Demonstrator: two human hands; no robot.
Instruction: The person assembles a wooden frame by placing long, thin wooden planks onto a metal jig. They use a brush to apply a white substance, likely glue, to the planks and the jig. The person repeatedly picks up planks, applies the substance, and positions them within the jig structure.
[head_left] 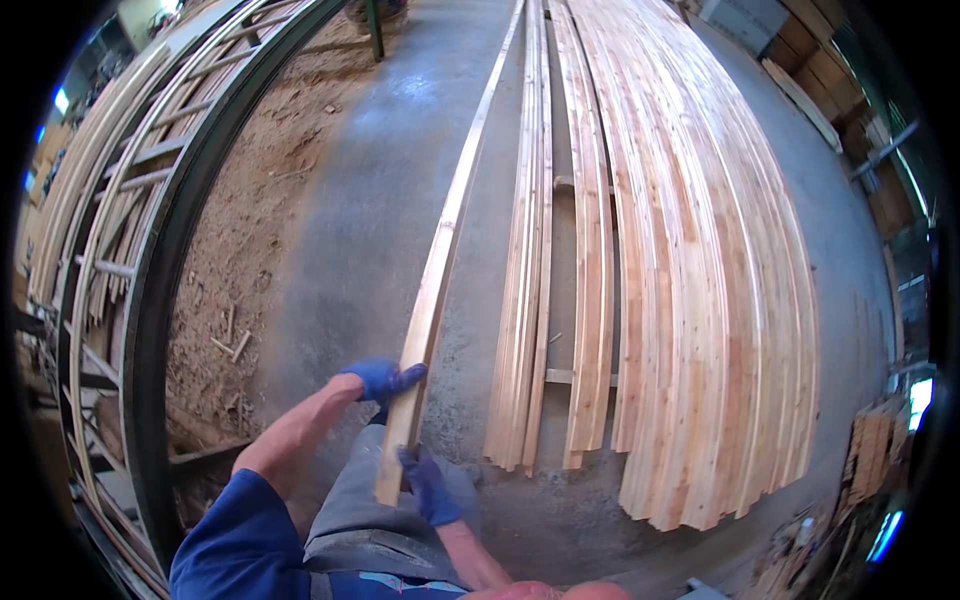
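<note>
A long, narrow wooden board (437,262) slants away from me, its near end over my lap and its far end reaching the top of the view. My left hand (385,381), in a blue glove, grips its left side a little way up from that end. Lower down, my right hand (428,487), gloved in blue too, is closed on the board's right edge near the end. Some of the fingers of both hands are hidden by the wood. To the right lies a narrow stack of boards (522,300), apart from the one I hold.
A wide spread of long boards (700,280) covers the right side, with crosswise wooden supports (582,378) under the stacks. On the left stand a dark metal frame (160,300) and a roller rack (115,267) with timber. Sawdust (230,260) and scraps cover the floor beside it.
</note>
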